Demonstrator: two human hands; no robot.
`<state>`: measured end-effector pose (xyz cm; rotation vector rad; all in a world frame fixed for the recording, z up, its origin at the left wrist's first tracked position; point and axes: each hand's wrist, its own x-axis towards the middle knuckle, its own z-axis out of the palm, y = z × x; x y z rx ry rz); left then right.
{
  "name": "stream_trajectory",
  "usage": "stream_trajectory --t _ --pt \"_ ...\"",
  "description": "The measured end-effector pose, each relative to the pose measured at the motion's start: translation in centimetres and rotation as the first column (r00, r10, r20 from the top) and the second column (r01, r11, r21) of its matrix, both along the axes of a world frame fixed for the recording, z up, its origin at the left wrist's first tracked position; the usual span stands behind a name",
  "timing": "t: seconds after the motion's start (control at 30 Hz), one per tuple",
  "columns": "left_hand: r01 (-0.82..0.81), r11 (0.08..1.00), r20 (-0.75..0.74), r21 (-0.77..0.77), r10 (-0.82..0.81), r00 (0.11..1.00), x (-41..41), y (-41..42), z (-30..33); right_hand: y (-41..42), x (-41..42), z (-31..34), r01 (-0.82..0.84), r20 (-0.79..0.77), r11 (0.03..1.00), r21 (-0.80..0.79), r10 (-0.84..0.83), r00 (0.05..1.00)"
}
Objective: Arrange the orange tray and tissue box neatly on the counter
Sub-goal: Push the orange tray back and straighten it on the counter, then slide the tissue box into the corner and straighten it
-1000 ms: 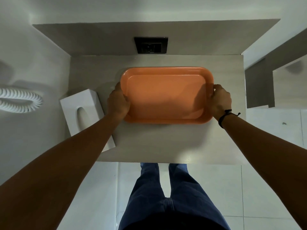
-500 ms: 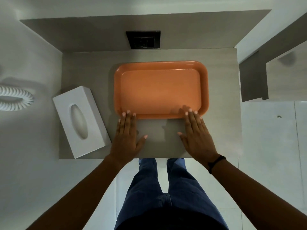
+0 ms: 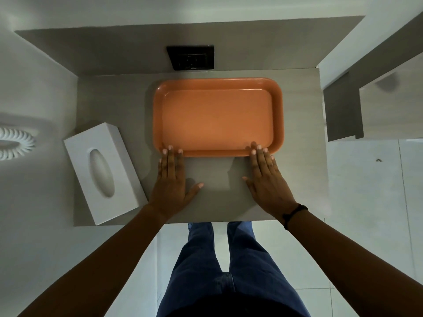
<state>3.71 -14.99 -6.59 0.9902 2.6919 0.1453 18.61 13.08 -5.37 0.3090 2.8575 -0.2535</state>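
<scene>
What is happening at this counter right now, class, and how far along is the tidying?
A person stands at the counter with both hands flat on it. The fingertips of the left hand and right hand touch the near rim of the orange tray, which lies squarely on the counter, empty. Neither hand grips anything. The white tissue box sits at the left, untouched and angled, with a corner past the front edge.

orange tray (image 3: 217, 117): smooth plastic, satin sheen. tissue box (image 3: 103, 170): matt white, smooth. surface (image 3: 299, 143): matt grey, faint wood-grain laminate look. Floor tiles (image 3: 366, 202): glossy.
</scene>
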Motion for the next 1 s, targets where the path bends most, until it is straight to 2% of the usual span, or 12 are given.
stream_trajectory --t 0.4,0.67,0.77,0.83,0.93,1.0 --pt "0.036 0.999 -0.049 0.004 -0.036 0.998 -2.9 1.4 -0.9 2.0 -2.8 0.1 0.017 0.006 0.995 -0.102 -0.016 1.000" --pt "0.007 1.000 -0.112 0.011 -0.005 0.994 -2.6 1.4 0.0 1.7 -3.2 0.9 -0.005 -0.046 0.999 -0.049 0.003 0.999" --pt "-0.095 0.992 -0.146 0.080 0.106 0.984 -2.8 1.1 1.7 -0.5 -5.4 1.8 -0.106 -0.114 0.992 -0.067 0.098 0.989" --pt "-0.225 0.970 -0.165 0.095 0.239 0.957 -3.0 -0.1 3.0 -3.0 -7.5 2.4 -0.218 -0.164 0.972 -0.087 0.201 0.966" --pt "-0.435 0.893 -0.186 0.114 0.449 0.874 -2.9 -3.1 4.5 -7.5 -10.5 2.8 -0.407 -0.217 0.908 -0.105 0.378 0.900" --pt "-0.561 0.820 -0.190 0.113 0.572 0.798 -2.3 -5.6 5.0 -10.5 -11.9 2.6 -0.544 -0.215 0.831 -0.120 0.513 0.831"
